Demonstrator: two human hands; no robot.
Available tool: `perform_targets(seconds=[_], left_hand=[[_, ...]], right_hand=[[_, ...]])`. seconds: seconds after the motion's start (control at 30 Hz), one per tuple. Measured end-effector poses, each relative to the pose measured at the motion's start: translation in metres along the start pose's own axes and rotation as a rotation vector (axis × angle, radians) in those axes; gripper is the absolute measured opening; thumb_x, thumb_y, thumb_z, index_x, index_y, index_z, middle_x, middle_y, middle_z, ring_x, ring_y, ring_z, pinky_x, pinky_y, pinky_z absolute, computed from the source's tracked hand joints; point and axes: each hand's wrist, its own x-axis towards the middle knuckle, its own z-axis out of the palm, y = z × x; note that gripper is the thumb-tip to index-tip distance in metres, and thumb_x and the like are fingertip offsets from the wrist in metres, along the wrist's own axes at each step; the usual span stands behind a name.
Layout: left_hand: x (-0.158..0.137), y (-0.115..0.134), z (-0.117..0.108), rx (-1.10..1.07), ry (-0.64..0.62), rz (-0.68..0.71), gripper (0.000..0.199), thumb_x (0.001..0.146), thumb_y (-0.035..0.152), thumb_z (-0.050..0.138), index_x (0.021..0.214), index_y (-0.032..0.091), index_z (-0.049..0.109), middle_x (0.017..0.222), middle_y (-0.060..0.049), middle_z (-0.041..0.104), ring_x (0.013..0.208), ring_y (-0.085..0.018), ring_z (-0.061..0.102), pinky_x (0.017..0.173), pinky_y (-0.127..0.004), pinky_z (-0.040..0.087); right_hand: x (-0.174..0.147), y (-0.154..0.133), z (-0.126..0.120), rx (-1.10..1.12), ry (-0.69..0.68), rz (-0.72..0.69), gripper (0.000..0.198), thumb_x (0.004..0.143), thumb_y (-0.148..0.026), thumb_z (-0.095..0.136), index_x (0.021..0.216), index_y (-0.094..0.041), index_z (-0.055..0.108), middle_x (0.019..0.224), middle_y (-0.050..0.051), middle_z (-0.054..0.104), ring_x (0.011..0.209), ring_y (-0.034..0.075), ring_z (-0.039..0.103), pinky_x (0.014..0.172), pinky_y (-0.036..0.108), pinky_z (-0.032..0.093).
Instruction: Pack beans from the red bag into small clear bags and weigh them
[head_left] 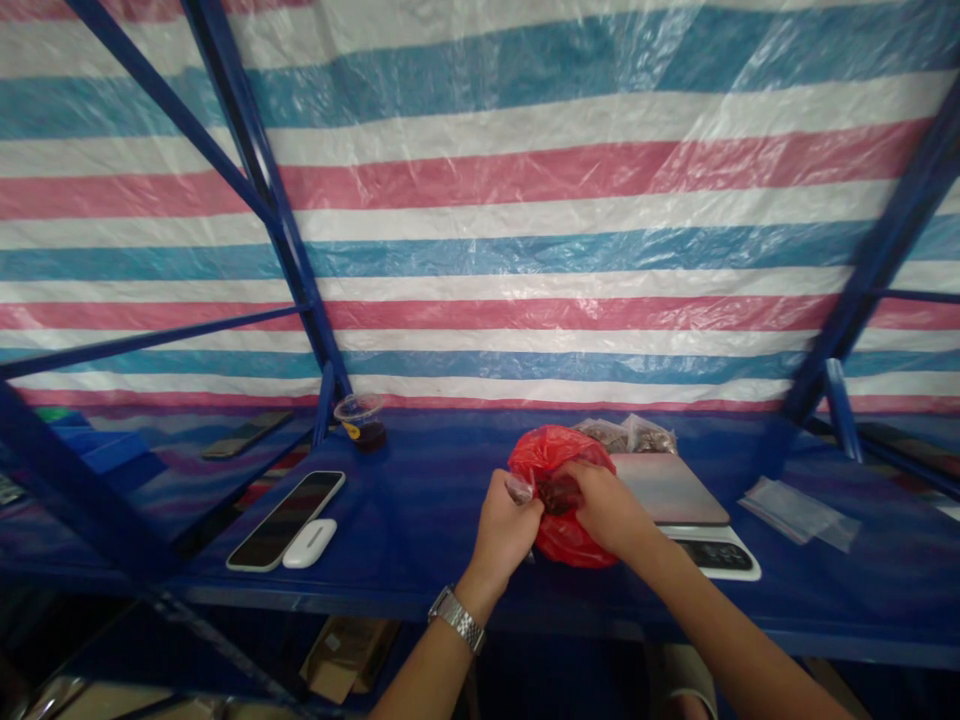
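Note:
A red plastic bag [574,540] stands open on the blue table, with small dark pieces [556,496] inside that are too blurred to name. My left hand [507,528] is closed at the bag's left side and pinches a small clear plastic bag [518,489]. My right hand [606,508] reaches into the red bag's mouth from the right. Its fingers are bent down at the dark pieces, and the fingertips are hidden. Just right of the bag is a white digital scale [720,556] with a flat metal plate [673,488] on top.
Filled clear bags [651,437] lie behind the scale. Flat clear bags [799,513] are to its right. At left are a phone [287,522], a white earbud case [310,543] and a plastic cup [365,425] of dark liquid. Blue metal posts [289,240] rise at both sides.

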Motion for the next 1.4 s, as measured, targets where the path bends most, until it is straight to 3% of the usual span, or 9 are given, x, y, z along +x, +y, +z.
perform_targets(seconds=[0.27, 0.4, 0.53, 0.77, 0.87, 1.0, 1.1, 1.4], left_hand=[[-0.003, 0.011, 0.001, -0.197, 0.018, -0.068, 0.019, 0.075, 0.003, 0.061, 0.079, 0.021, 0.055, 0.070, 0.004, 0.058, 0.060, -0.013, 0.056, 0.057, -0.022, 0.042], [-0.002, 0.010, -0.002, -0.224, 0.030, -0.060, 0.016, 0.076, 0.009, 0.063, 0.082, 0.021, 0.055, 0.067, 0.005, 0.057, 0.054, -0.014, 0.054, 0.053, -0.023, 0.042], [0.002, 0.011, -0.006, -0.165, 0.075, 0.053, 0.019, 0.077, 0.005, 0.061, 0.078, 0.022, 0.052, 0.067, 0.007, 0.053, 0.059, -0.012, 0.052, 0.059, -0.022, 0.042], [0.010, 0.004, -0.012, 0.011, 0.140, 0.290, 0.020, 0.086, 0.006, 0.061, 0.080, 0.022, 0.052, 0.078, 0.004, 0.055, 0.074, -0.015, 0.054, 0.073, -0.026, 0.042], [0.009, -0.001, -0.013, 0.107, 0.103, 0.358, 0.019, 0.087, 0.005, 0.060, 0.080, 0.022, 0.056, 0.084, 0.001, 0.057, 0.080, -0.018, 0.055, 0.077, -0.029, 0.041], [0.003, -0.003, -0.010, 0.216, 0.015, 0.413, 0.016, 0.087, 0.007, 0.062, 0.087, 0.023, 0.061, 0.090, -0.001, 0.061, 0.088, -0.021, 0.059, 0.079, -0.031, 0.040], [0.001, -0.003, -0.007, 0.263, -0.021, 0.429, 0.017, 0.087, 0.007, 0.061, 0.090, 0.024, 0.059, 0.092, -0.002, 0.063, 0.090, -0.024, 0.061, 0.081, -0.033, 0.041], [0.003, -0.010, -0.004, 0.254, -0.081, 0.403, 0.022, 0.088, 0.009, 0.060, 0.096, 0.026, 0.049, 0.093, -0.001, 0.063, 0.086, -0.022, 0.065, 0.074, -0.030, 0.044]], right_hand=[[0.003, 0.000, 0.012, 0.262, 0.025, -0.003, 0.056, 0.067, 0.012, 0.049, 0.105, -0.017, 0.077, 0.112, 0.010, 0.080, 0.104, 0.025, 0.074, 0.097, 0.035, 0.054], [0.005, 0.008, 0.019, 0.459, 0.051, 0.025, 0.063, 0.064, 0.011, 0.045, 0.111, -0.018, 0.075, 0.112, 0.008, 0.081, 0.100, 0.021, 0.077, 0.087, 0.031, 0.061], [0.009, 0.017, 0.022, 0.625, 0.077, 0.034, 0.057, 0.063, 0.006, 0.047, 0.106, -0.018, 0.075, 0.103, 0.006, 0.082, 0.095, 0.021, 0.078, 0.078, 0.029, 0.064], [0.009, 0.010, 0.004, 0.787, 0.123, -0.029, 0.033, 0.078, -0.013, 0.067, 0.109, -0.022, 0.075, 0.104, 0.005, 0.082, 0.096, 0.022, 0.078, 0.092, 0.038, 0.063], [0.004, -0.005, -0.003, 0.747, 0.131, -0.101, 0.033, 0.085, -0.015, 0.065, 0.116, -0.022, 0.075, 0.109, 0.006, 0.080, 0.100, 0.023, 0.076, 0.095, 0.041, 0.062], [-0.004, -0.023, -0.008, 0.430, 0.227, -0.295, 0.047, 0.088, -0.001, 0.054, 0.122, -0.025, 0.075, 0.120, 0.008, 0.074, 0.114, 0.024, 0.070, 0.107, 0.045, 0.054], [-0.006, -0.028, -0.009, 0.244, 0.231, -0.416, 0.060, 0.087, 0.006, 0.047, 0.128, -0.028, 0.074, 0.126, 0.009, 0.070, 0.118, 0.024, 0.067, 0.107, 0.045, 0.054], [-0.006, -0.029, -0.010, 0.206, 0.217, -0.452, 0.064, 0.087, 0.007, 0.044, 0.131, -0.028, 0.074, 0.130, 0.009, 0.069, 0.122, 0.025, 0.065, 0.105, 0.044, 0.056]])
